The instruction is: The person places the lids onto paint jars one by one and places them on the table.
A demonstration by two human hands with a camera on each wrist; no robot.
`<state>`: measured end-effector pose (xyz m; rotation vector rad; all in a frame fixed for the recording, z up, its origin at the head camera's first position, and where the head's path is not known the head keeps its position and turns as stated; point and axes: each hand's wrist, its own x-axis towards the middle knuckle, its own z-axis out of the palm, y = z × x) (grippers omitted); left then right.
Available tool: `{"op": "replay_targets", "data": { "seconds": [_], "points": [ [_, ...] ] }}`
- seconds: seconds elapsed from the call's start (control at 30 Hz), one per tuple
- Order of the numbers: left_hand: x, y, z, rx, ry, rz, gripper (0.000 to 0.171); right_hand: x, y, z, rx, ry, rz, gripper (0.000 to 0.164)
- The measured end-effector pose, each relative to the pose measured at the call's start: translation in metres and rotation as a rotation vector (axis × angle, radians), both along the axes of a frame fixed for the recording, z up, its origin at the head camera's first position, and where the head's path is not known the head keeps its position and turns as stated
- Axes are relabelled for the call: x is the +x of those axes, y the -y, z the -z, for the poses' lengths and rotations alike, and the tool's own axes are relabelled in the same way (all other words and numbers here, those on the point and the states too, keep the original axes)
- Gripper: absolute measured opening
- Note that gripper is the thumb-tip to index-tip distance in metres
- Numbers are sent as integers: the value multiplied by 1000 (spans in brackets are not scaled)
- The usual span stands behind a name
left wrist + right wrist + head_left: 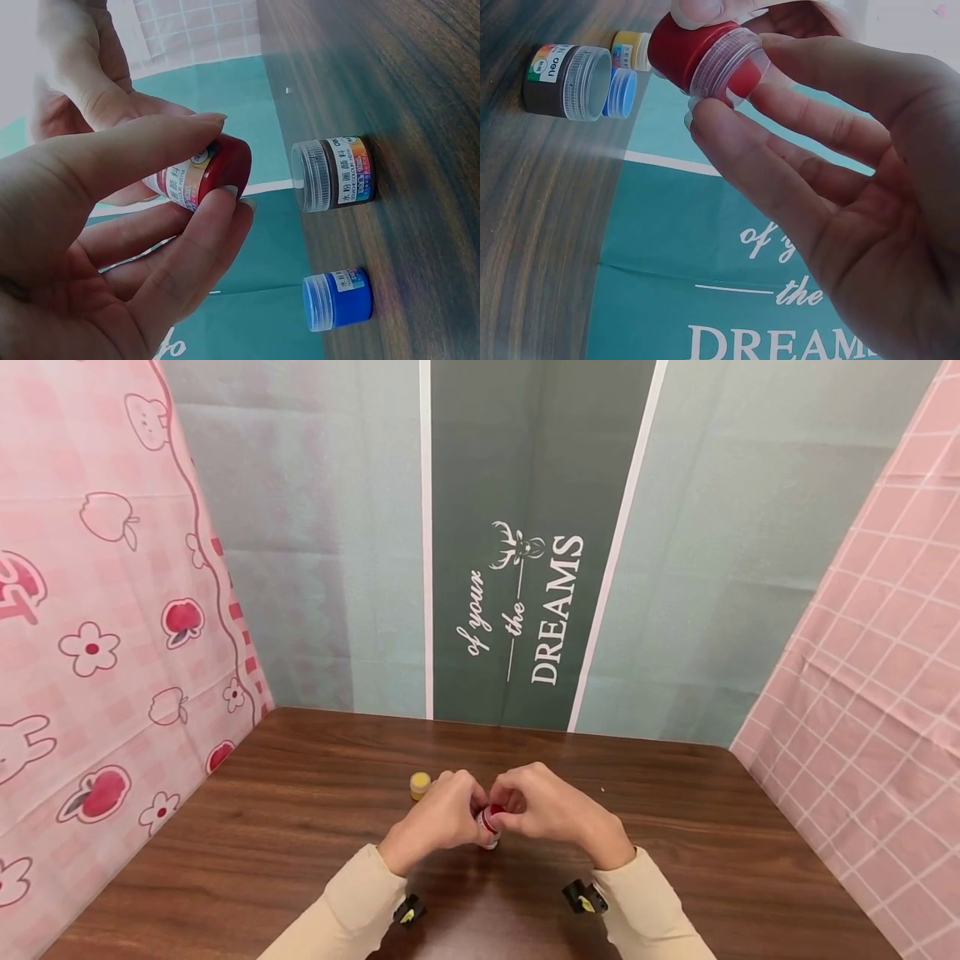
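A small red paint jar [236, 165] with a printed label is held between both hands over the table. My left hand [442, 810] grips the red body between thumb and fingers. The fingertips of my right hand [555, 806] pinch the clear ribbed lid [721, 69], which sits on the jar's end. Close beyond the hands stand a dark paint jar [349, 172] and a blue paint jar [351, 296], both with clear lids; the hands hide them in the head view. A yellow paint jar [420, 787] stands just past the left hand.
The brown wooden table [300, 827] runs back to a green cloth [525, 460] with white lettering. Pink cloths hang along the left [112, 568] and right sides. A tiny pale speck [602, 789] lies on the table beyond the right hand.
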<state>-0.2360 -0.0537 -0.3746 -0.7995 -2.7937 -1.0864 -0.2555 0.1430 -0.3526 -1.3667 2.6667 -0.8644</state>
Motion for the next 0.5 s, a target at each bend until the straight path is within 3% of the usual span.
{"op": "replay_targets", "data": {
  "seconds": [0.3,0.5],
  "points": [
    [0,0,-2,7,25,-10,17,2,-2,-4,-10,-20,15,13],
    [2,1,-4,-1,28,-4,18,0,-1,-1,-37,-42,-66,21]
  ]
}}
